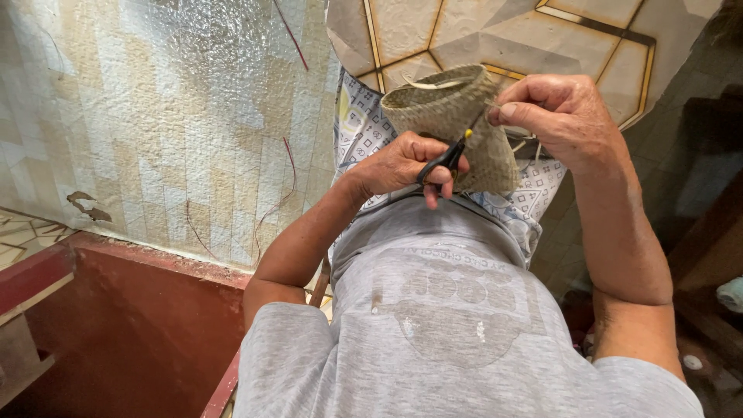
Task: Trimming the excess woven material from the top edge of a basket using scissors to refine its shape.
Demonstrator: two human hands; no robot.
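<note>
Clamped in my left hand are black-handled scissors, fingers curled through the loops, blades against a small woven basket of dry greenish straw. My right hand pinches the basket's rim between thumb and fingertips, holding it up over my lap, mouth tilted to the left. Below it lies a blue-and-white patterned cloth and my grey shirt. Under me is a tiled floor with yellow lines; a pale textured sheet spreads at left above a red ledge. Both my forearms are raised, elbows bent.
</note>
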